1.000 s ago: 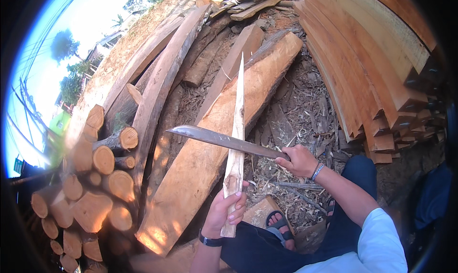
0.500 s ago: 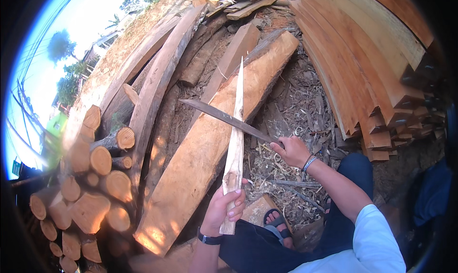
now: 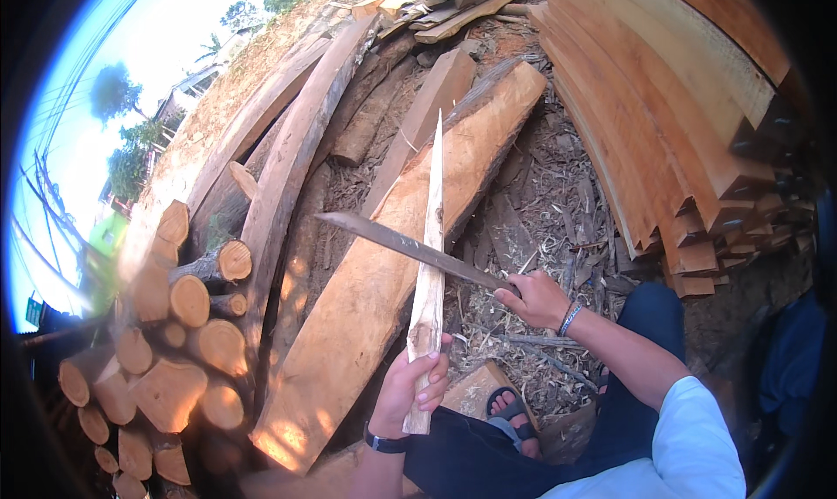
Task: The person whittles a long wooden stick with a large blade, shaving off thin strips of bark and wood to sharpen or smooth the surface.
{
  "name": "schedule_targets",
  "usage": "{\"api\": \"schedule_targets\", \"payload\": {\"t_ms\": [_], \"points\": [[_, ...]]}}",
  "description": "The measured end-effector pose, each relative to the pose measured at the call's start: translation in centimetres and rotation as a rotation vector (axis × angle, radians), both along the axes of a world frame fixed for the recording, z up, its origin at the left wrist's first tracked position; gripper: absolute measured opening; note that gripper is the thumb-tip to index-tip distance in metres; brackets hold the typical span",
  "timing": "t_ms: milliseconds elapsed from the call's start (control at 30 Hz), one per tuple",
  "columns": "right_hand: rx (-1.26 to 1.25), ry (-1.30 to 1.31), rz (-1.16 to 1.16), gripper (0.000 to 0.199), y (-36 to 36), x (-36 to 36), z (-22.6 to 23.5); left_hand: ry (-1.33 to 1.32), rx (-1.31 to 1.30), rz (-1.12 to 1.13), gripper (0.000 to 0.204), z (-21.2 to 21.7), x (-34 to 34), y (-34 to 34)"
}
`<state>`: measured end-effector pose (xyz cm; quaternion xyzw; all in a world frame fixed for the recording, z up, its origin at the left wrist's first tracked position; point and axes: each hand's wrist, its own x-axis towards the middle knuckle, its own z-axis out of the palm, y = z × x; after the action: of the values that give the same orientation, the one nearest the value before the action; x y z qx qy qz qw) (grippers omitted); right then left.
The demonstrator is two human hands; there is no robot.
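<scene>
A pale, pointed wooden stake [image 3: 428,272] stands nearly upright, its sharp tip toward the far side. My left hand [image 3: 416,381] is wrapped round its thick lower end, just above my thigh. In my right hand [image 3: 536,299] is the handle of a machete [image 3: 410,248], fingers closed round it. The long dark blade points to the left and crosses the stake about midway along its length, seeming to lie against it. Under both, farther down, lies a thick hewn timber [image 3: 349,325] with a bark edge.
Cut logs [image 3: 187,298] are stacked at the left, beside long rough beams [image 3: 292,150]. Sawn planks [image 3: 628,107] are piled at the right. Wood shavings [image 3: 514,342] litter the ground near my sandalled foot [image 3: 514,412].
The machete has slid down along the stake, toward me, and its blade is a little lower. My left hand still grips the stake in nearly the same place.
</scene>
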<state>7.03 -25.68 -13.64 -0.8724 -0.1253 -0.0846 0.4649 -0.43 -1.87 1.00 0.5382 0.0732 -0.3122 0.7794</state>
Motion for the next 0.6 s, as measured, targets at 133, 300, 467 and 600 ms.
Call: {"api": "schedule_targets", "payload": {"t_ms": [133, 300, 467, 600], "points": [[-0.170, -0.070, -0.036, 0.064, -0.6, 0.9, 0.5, -0.008, 0.040, -0.010, 0.032, -0.1, -0.3, -0.3], [0.022, 0.072, -0.156, 0.065, 0.2, 2.5, -2.2, 0.006, 0.066, -0.042, 0.033, 0.2, 0.1, -1.1], [-0.115, 0.011, 0.006, 0.066, -0.1, 0.8, -0.3, -0.002, 0.021, 0.019, 0.033, 0.1, 0.1, 0.1], [-0.008, 0.058, -0.078, 0.065, -0.1, 2.3, -0.6, -0.010, 0.008, -0.031, 0.032, -0.4, 0.4, -0.2]]}}
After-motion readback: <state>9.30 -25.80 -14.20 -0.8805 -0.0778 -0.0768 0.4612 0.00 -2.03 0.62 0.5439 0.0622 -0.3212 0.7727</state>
